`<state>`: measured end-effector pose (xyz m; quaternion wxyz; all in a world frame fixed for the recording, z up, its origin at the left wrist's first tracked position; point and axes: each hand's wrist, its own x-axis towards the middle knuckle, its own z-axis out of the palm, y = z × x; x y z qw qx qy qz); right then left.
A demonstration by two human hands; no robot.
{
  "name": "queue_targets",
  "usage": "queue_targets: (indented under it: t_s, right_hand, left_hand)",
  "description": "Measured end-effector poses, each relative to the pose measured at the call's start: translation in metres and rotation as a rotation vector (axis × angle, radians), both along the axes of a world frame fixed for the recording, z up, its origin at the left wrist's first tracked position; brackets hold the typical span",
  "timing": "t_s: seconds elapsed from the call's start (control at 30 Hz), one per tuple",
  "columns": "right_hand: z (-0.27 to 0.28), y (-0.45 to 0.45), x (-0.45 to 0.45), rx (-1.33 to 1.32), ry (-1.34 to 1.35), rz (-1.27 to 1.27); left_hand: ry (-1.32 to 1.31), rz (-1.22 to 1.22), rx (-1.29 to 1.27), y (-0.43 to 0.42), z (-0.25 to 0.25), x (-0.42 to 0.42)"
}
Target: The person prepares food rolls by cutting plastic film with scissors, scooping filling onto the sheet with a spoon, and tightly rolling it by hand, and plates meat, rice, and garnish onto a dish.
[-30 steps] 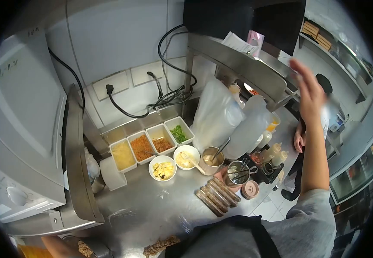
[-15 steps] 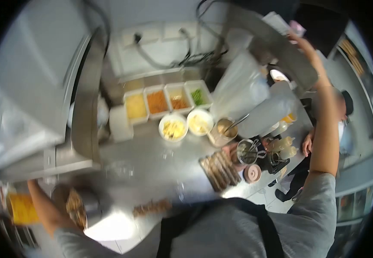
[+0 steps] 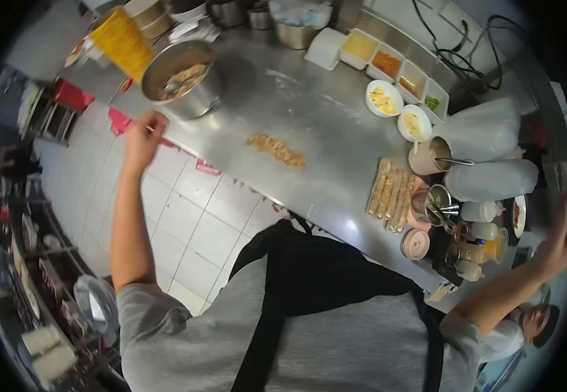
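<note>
My left hand (image 3: 145, 138) is raised off the counter's front edge with its fingers curled. Whatever they may hold is hidden. Just beyond it stands a steel pot (image 3: 201, 104) containing a chunky brown mixture (image 3: 188, 77) and a spoon. A strip of the same-looking crumbly food (image 3: 277, 150) lies loose on the steel counter (image 3: 231, 153). My right hand (image 3: 556, 251) is at the far right, beside a shelf edge; its fingers are lost in the dark rim of the picture. Several wrapped rolls (image 3: 391, 196) lie side by side on the counter.
Topping tubs (image 3: 356, 51) line the wall, with two white bowls (image 3: 383, 98) in front. Steel and beige containers, a pink-lidded jar (image 3: 415, 244) and squeeze bottles (image 3: 484, 230) crowd the right end. A yellow container (image 3: 123, 42) stands behind the pot. Another person (image 3: 502, 340) is at lower right.
The view has swung left and the counter now shows more fully. My left hand has come out from beneath the shelf at the left. My right hand has lowered from the high shelf.
</note>
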<state>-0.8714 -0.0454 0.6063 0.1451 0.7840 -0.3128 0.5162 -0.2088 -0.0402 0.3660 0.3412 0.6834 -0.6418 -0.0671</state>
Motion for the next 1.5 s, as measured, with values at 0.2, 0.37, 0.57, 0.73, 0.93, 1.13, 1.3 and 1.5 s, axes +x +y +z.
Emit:
queue_targets:
  t_s: [0.2,0.37,0.57,0.73,0.93,1.13,1.3,1.5]
  right_hand:
    - [-0.148,0.091,0.084,1.424,-0.154,0.204]
    - [-0.302,0.136,0.147,1.871,-0.397,0.072]
    - [-0.384,0.164,0.25,1.486,-0.441,0.012]
    - [-0.344,0.129,0.324,0.681,0.019,-0.222]
    - [-0.322,0.067,0.41,0.689,0.098,-0.197]
    - [-0.346,0.058,0.373,0.651,0.165,-0.469]
    - [-0.337,0.077,0.302,0.748,0.007,-0.464]
    - [-0.31,-0.005,0.263,1.102,-0.286,-0.374]
  left_hand:
    - [1.142,0.193,0.547,0.09,-0.134,-0.05]
    - [1.396,0.145,0.788,0.064,-0.138,-0.057]
    - [1.392,0.029,0.939,0.027,-0.137,-0.033]
    - [1.437,0.012,0.989,0.017,-0.14,-0.026]
    - [1.556,-0.082,0.976,0.012,-0.107,-0.031]
    - [1.694,-0.204,0.917,-0.004,-0.092,-0.034]
    - [1.839,-0.318,0.855,-0.013,-0.094,-0.038]
    - [1.94,-0.227,0.659,-0.063,-0.073,-0.072]
